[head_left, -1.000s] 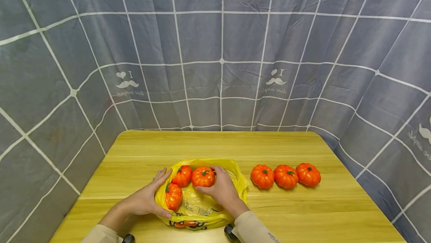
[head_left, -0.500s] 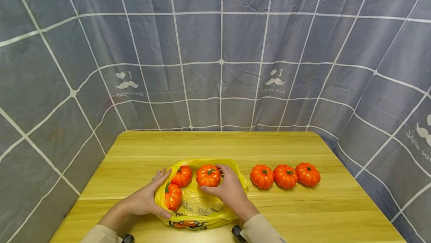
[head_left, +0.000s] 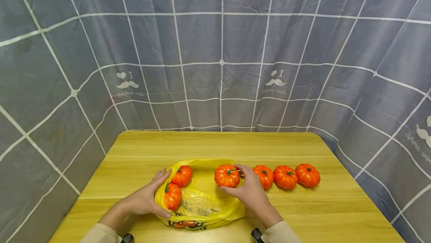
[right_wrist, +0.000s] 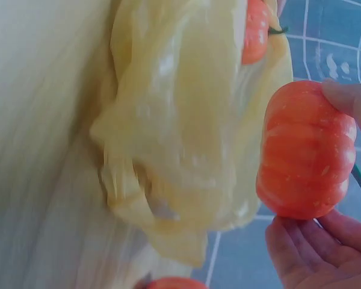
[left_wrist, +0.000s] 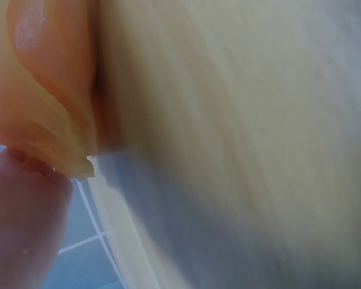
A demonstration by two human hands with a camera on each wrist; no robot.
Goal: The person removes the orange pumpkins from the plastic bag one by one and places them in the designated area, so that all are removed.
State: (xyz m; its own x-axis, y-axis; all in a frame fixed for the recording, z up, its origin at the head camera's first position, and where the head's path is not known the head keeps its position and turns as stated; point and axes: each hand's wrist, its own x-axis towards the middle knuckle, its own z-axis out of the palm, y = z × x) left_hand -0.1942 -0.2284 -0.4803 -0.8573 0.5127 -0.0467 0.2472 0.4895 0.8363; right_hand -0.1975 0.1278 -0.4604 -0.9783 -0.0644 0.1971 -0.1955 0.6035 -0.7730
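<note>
1. The yellow bag [head_left: 215, 218] was laid on the surface [head_left: 303, 217] with its mouth spread wide, by which, it seems, its inside was left easy to reach.
2. The left side of the bag was flanked by the left hand [head_left: 144, 200], whose thumb was placed at the front rim and whose fingers were spread along the far side; the bag was probably steadied by this wide span.
3. The held pumpkin [head_left: 225, 177] was gripped at its side by the right hand [head_left: 250, 190], between thumb and fingers, and was positioned over the right part of the bag. Its green stem was left untouched, perhaps because the ribbed body offered a firmer hold.
4. Inside the bag, the rear pumpkin [head_left: 182, 176] and the front pumpkin [head_left: 173, 197] were set against the left wall, close together; the bag's right part was presumably weighted less.
5. To the right of the bag, the near pumpkin [head_left: 266, 179], the middle pumpkin [head_left: 285, 178] and the end pumpkin [head_left: 308, 175] were lined up stem upward. The near one was partly hidden by the right hand; whether it was touched by its neighbour could not be told.
</note>
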